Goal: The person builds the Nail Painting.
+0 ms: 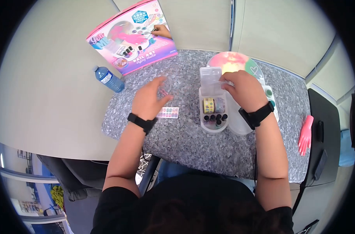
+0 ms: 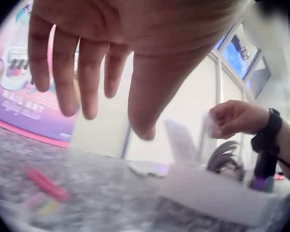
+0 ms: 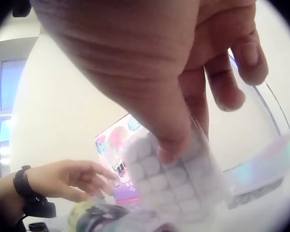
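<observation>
My left hand [image 1: 147,99] [image 2: 121,29] is held over the table with fingers spread and nothing in them. Below it are a small pink item [image 1: 164,92] [image 2: 47,184] and a sheet of coloured nail shapes [image 1: 170,112]. Thumb and fingers of my right hand [image 1: 246,91] [image 3: 150,63] pinch a clear plastic piece with a grid of rounded cells [image 3: 176,181], above the white container [image 1: 214,130] [image 2: 217,193]. That container holds a yellow patterned roll [image 1: 208,105], another roll beside it and several black-capped bottles [image 1: 218,121]. A clear lid or tray [image 1: 210,74] stands at its back.
At the back left are a nail art box [image 1: 134,39] and a water bottle [image 1: 109,80]. A round coloured piece [image 1: 218,60] lies behind my right hand, a clear tray [image 1: 240,126] beside the container. Far right lies a pink model hand [image 1: 305,136].
</observation>
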The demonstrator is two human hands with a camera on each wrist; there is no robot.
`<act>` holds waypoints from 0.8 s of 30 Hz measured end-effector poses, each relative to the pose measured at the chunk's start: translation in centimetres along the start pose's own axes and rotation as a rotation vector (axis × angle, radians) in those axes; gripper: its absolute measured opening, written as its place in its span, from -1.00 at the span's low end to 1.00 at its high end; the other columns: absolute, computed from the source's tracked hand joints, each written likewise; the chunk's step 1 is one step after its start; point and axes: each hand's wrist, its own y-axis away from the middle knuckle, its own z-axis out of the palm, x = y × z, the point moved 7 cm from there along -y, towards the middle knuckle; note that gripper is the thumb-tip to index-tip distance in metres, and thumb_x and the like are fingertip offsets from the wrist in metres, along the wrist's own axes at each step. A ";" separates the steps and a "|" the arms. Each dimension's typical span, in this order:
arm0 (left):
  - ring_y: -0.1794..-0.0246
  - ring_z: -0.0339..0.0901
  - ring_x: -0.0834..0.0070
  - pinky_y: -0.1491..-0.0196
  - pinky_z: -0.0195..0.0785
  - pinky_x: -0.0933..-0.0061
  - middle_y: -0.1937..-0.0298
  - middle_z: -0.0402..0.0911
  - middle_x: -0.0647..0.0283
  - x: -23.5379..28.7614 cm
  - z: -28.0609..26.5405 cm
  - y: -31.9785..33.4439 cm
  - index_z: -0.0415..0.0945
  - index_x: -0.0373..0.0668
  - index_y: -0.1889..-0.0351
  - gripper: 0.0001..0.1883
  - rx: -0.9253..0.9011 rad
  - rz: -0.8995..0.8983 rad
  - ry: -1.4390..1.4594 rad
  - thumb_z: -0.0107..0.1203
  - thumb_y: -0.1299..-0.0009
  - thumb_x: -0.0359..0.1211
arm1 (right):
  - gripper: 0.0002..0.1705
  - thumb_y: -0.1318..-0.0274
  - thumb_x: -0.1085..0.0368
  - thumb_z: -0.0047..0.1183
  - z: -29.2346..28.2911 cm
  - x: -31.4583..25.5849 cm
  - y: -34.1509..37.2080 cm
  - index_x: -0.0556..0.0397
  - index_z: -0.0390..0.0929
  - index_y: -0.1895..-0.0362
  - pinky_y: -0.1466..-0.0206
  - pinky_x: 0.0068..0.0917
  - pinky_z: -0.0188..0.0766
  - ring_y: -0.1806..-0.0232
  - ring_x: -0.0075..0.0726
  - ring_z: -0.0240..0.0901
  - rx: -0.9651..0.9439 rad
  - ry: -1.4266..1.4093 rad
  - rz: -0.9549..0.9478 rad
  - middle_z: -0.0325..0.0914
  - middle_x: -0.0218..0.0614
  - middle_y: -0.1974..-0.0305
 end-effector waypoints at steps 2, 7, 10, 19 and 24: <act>-0.27 0.69 -0.05 -0.28 0.55 0.02 -0.25 0.75 -0.03 -4.2 0.2 1.0 0.55 -0.12 -0.42 -0.25 -0.081 -0.025 -0.192 0.56 -0.28 -0.16 | -0.75 -0.29 0.21 0.32 0.7 0.1 -0.2 -0.09 0.78 -0.02 -0.01 -0.01 0.62 0.07 0.09 0.73 0.006 -0.017 0.012 0.79 -0.14 0.22; -0.31 0.68 -0.02 -0.35 0.53 0.07 -0.32 0.74 0.03 -8.3 0.2 4.8 0.64 -0.04 -0.40 -0.24 -0.184 -0.090 -0.177 0.61 -0.21 -0.09 | -0.75 -0.31 0.17 0.31 1.3 -0.1 -0.4 -0.09 0.78 -0.02 -0.01 0.00 0.63 0.08 0.11 0.74 0.080 -0.136 0.029 0.80 -0.13 0.20; -0.30 0.71 0.10 -0.31 0.56 0.14 -0.31 0.75 0.06 -8.2 0.6 5.4 0.66 -0.01 -0.38 -0.26 -0.202 -0.156 -0.099 0.63 -0.18 -0.25 | -0.75 -0.32 0.17 0.32 2.4 0.0 0.0 -0.07 0.75 -0.02 -0.02 -0.02 0.64 0.06 0.10 0.76 -0.074 -0.067 0.116 0.81 -0.12 0.18; -0.17 0.74 0.17 -0.26 0.57 0.16 -0.11 0.80 0.14 -8.2 0.8 6.0 0.65 -0.06 -0.36 -0.26 -0.179 -0.154 0.045 0.63 -0.15 -0.40 | -0.75 -0.28 0.24 0.31 1.3 0.1 -0.2 -0.18 0.75 -0.03 0.05 -0.05 0.64 0.09 0.06 0.74 0.031 -0.057 0.041 0.76 -0.20 0.17; -0.24 0.70 0.08 -0.31 0.55 0.11 -0.17 0.77 0.09 -7.0 0.0 6.9 0.53 -0.04 -0.50 -0.12 -0.154 -0.033 0.086 0.63 -0.14 -0.42 | -0.79 -0.26 0.28 0.30 2.3 -0.4 0.0 -0.16 0.77 0.03 0.03 -0.07 0.64 0.08 0.01 0.73 0.002 -0.045 0.009 0.74 -0.26 0.18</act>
